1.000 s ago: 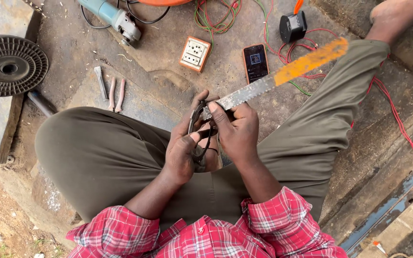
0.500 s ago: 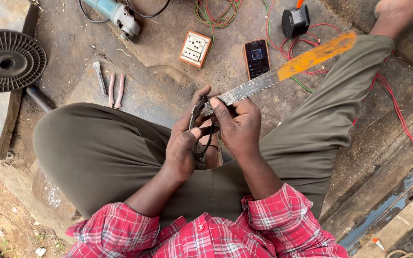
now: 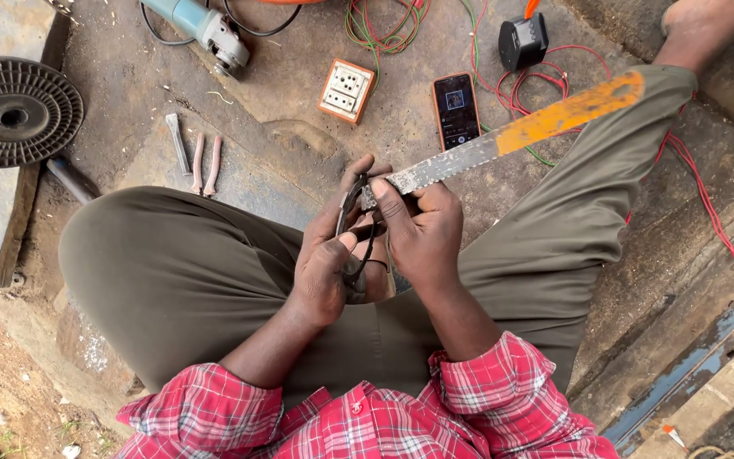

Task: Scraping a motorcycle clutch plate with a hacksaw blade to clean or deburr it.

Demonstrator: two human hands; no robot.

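Closest to me, my red checked sleeves point(image 3: 214, 408) frame both forearms over my olive trousers point(image 3: 172, 280) as I sit cross-legged on the ground, and my left hand point(image 3: 326, 268) is curled shut around a dark loop of band or cable point(image 3: 357, 255), thumb pressed on top of it, while my right hand point(image 3: 422, 234) pinches the near end of the long flat metal strip point(image 3: 503, 140) between thumb and fingers, right where it meets the loop. That strip runs up and to the right from my hands, bare grey metal near me and orange paint over its far half, its tip over my right knee. I judge the work to be mid-way at most: the two pieces are brought together in my grip, but I cannot tell whether they are joined, since my fingers hide the meeting point. Just past my knees three small punches or chisels point(image 3: 197, 157) lie side by side on the concrete, apart from my hands. Farther out sit a socket box point(image 3: 346, 91) and a phone point(image 3: 455, 109) with its screen lit, then tangled red and green wires point(image 3: 545, 93). Farthest, an angle grinder point(image 3: 206, 30), a small black device point(image 3: 523, 40), and a round ribbed disc point(image 3: 14, 110) at the left edge
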